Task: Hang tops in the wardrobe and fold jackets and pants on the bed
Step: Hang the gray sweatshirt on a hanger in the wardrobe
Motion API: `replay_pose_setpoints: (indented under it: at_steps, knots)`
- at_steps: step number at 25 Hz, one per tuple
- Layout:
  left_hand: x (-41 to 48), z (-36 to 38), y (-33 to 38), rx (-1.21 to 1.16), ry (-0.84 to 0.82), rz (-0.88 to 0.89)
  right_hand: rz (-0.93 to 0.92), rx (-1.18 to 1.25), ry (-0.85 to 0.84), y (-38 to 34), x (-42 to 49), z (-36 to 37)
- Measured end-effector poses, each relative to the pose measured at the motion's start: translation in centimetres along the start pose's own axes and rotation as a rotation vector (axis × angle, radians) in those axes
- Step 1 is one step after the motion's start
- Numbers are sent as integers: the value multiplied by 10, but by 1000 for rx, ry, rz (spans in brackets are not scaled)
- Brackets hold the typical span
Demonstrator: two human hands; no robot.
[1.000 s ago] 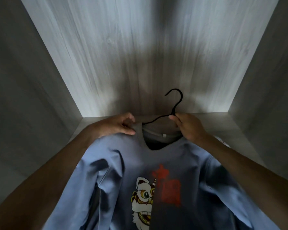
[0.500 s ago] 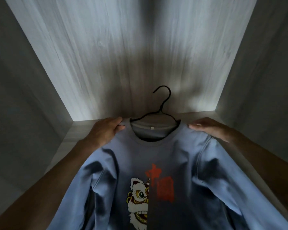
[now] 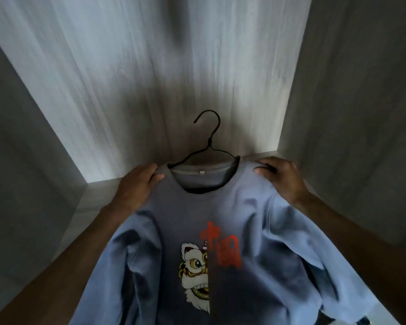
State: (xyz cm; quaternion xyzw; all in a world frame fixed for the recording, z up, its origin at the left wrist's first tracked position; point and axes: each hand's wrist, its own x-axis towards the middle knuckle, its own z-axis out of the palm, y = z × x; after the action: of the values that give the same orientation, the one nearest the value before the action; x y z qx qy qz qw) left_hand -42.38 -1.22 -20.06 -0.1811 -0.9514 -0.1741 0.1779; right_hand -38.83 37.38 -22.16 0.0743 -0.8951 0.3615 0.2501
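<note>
A person holds a blue sweatshirt on a black hanger inside a grey wooden wardrobe.
At left, the left hand curls over one shoulder of the sweatshirt, thumb pinching cloth beside the collar. In the middle, the hanger's arms sit inside the neckline, its hook free against the far wall. At right, the right hand grips the other shoulder with bent fingers. A lion face and red characters mark the chest.
</note>
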Motion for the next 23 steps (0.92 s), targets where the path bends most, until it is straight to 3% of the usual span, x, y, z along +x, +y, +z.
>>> replay_pose_setpoints:
  at_steps: [3, 6, 13, 17, 23]
  knots:
    - [-15, -20, 13, 33, 81, 41, -118, -282, -42, -22, -16, -16]
    - [-36, -53, 35, 19, 200, 73, -273, -512, 142, -54, -36, -45]
    - [-105, -158, 114, 258, 128, 159, -331, -408, 363, -121, -98, -126]
    - [-148, -207, 162, 280, 36, 162, -398, -392, 447, -159, -138, -173]
    - [-183, -232, 182, 254, 336, 209, -372, -444, 426, -204, -174, -230]
